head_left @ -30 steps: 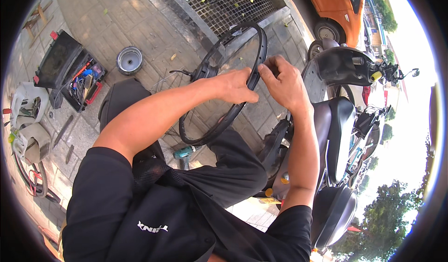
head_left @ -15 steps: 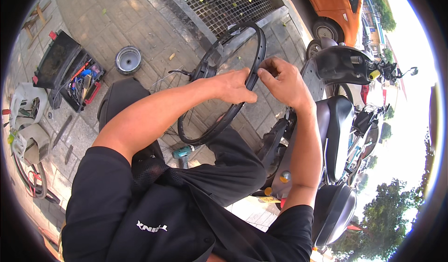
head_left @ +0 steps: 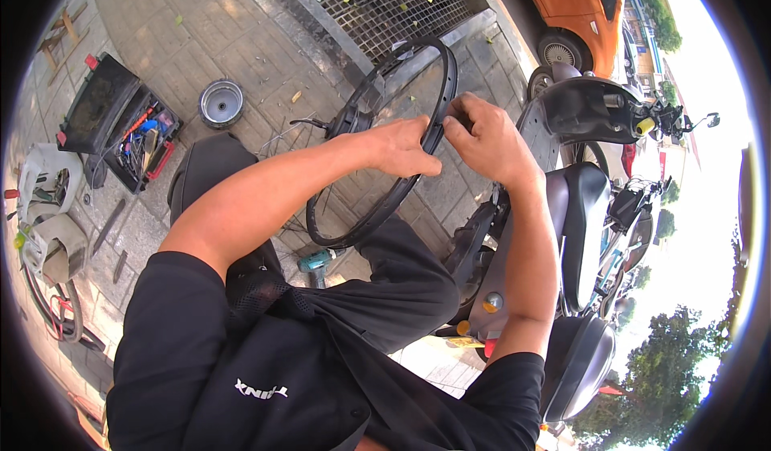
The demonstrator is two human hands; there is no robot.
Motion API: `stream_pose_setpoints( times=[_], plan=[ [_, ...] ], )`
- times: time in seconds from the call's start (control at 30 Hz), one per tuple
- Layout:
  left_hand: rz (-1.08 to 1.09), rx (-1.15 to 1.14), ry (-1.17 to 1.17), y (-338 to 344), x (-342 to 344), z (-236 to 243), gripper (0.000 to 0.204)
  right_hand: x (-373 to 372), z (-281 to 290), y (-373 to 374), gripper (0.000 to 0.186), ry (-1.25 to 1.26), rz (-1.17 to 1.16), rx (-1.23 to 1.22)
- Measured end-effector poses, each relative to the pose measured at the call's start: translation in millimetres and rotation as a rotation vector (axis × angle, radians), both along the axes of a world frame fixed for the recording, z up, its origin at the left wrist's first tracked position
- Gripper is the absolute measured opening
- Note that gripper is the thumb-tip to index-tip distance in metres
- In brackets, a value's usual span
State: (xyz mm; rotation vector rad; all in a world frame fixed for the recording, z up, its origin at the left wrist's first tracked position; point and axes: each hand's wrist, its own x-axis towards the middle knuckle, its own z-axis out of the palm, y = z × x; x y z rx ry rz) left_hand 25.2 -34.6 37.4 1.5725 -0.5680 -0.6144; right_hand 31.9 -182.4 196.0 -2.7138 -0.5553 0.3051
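Observation:
A black wheel rim (head_left: 446,65) stands tilted in front of me. My left hand (head_left: 404,147) is wrapped round its right side. Close against the outer face of the same stretch, my right hand (head_left: 491,139) has its thumb and forefinger drawn together in a pinch. Whatever small thing may be between those fingertips is hidden. Inside the rim's far left part sits a dark hub (head_left: 347,120), with a black cable and thin wire spokes near it. Part of the hub is behind my left forearm.
A teal cordless drill (head_left: 317,262) lies by my leg. An open toolbox (head_left: 148,142) and a round metal drum (head_left: 221,103) are on the paving to the left. Parked scooters (head_left: 578,234) crowd the right side. A metal grate (head_left: 385,9) lies ahead, near an orange car (head_left: 574,5).
My right hand has shifted very slightly at the rim, its thumb tip a little higher, and the right forearm has edged to the right. The left hand keeps its hold.

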Motion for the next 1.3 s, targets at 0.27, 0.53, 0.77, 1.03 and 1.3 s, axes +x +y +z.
stream_pose_setpoints(
  times=[0.27,0.53,0.77,1.03,1.3],
  plan=[
    [0.0,0.058,0.033,5,-2,12,0.064,5,14,6,0.035,0.068,-0.09,-0.301],
    [0.008,0.022,0.0,0,-3,2,0.061,3,-2,-1,0.036,0.0,0.025,-0.203],
    [0.012,0.044,0.018,3,-3,13,0.058,3,15,4,0.032,0.15,-0.094,-0.178],
    [0.079,0.038,-0.042,14,-8,20,0.048,-2,-26,-10,0.032,-0.202,0.13,-0.218],
    [0.044,-0.003,-0.007,31,-2,0,0.028,1,-22,16,0.047,-0.152,-0.012,-0.237]
  ],
)
